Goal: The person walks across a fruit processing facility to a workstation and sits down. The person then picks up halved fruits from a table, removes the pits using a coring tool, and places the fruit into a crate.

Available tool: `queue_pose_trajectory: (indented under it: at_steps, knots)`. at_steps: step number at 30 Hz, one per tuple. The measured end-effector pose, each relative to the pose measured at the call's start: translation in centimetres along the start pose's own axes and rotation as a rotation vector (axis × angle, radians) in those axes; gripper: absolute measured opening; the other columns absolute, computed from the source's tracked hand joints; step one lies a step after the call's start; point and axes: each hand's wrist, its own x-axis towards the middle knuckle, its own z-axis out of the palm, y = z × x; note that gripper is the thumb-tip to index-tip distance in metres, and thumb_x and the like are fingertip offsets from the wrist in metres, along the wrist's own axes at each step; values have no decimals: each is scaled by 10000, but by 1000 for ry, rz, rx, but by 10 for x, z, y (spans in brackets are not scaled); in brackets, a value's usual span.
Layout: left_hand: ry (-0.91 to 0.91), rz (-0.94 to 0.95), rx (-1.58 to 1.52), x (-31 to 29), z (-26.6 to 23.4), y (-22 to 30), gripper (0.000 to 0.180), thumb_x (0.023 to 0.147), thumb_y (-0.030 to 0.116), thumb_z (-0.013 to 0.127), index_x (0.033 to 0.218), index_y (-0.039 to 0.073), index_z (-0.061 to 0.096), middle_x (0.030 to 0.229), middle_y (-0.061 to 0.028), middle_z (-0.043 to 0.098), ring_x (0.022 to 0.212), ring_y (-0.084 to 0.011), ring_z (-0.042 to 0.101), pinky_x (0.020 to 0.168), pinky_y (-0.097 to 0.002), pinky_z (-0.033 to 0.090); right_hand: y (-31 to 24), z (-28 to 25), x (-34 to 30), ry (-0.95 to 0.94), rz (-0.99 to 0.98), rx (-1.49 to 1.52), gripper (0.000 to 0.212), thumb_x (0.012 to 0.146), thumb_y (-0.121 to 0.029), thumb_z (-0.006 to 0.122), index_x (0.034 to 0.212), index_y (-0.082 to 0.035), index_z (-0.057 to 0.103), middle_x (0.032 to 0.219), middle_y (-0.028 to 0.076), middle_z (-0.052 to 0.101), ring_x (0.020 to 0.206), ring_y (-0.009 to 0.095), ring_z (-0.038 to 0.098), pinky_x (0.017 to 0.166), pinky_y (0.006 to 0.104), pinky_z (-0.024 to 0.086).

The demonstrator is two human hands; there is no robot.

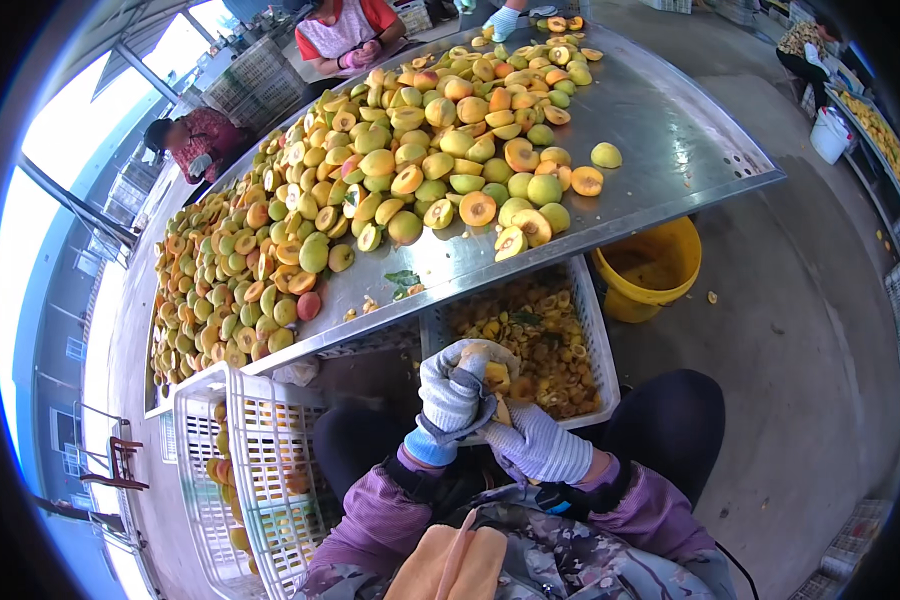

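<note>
My left hand (453,388), in a grey-white knit glove with a blue cuff, is closed around a yellow peach (497,376), partly hidden by its fingers. Just beside it, my right hand (545,446), in a pale lilac glove, is also closed. A small yellowish piece shows at its fingertips, too covered to tell whether it is fruit or a tool. Both hands meet above a white crate (608,365) that holds pits and fruit scraps (530,335). Beyond them, a large heap of halved peaches (390,165) lies on a metal table (660,130).
The table's front edge runs just beyond my hands. To my left stands a white slatted basket (280,500) with peach halves. A yellow bucket (660,265) sits under the table at right. Co-workers are at the table's far side; another person (805,50) sits at far right.
</note>
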Motion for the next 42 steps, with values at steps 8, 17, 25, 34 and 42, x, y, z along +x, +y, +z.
queue_pose_trajectory:
  at_steps: [8,17,25,34,42]
  knots:
    - [-106,-167,177,6,6,11,288,913,238,525,849,1,677,745,-40,661,674,-89,576,633,-231,467,12,1,-3,18,94,28,236,919,-289,539,921,-54,562,602,20,532,494,121,522,462,262,420]
    - [-192,-175,-523,-6,11,2,545,914,551,439,853,31,590,783,-141,621,668,-265,603,585,-358,493,-28,-3,-22,-276,498,627,380,912,-389,555,702,-83,476,523,20,474,368,89,444,347,229,356]
    - [713,486,804,-43,-111,62,418,863,342,567,1121,13,585,944,-132,667,836,-227,643,752,-300,505,19,-18,-11,339,811,984,233,922,-325,539,825,-119,490,595,-1,474,427,89,413,410,232,338]
    - [907,153,1906,-56,-158,174,380,781,93,625,1152,31,570,1208,-195,546,1097,-347,530,933,-397,419,23,-31,-10,257,739,873,221,916,-302,547,849,-103,477,587,-2,468,408,114,430,391,283,356]
    - [290,-51,1245,191,-139,8,389,816,273,571,1180,138,594,1064,-176,644,1009,-324,611,884,-384,468,10,-53,-9,349,423,409,151,927,-183,514,888,-38,497,574,32,494,407,140,491,369,263,408]
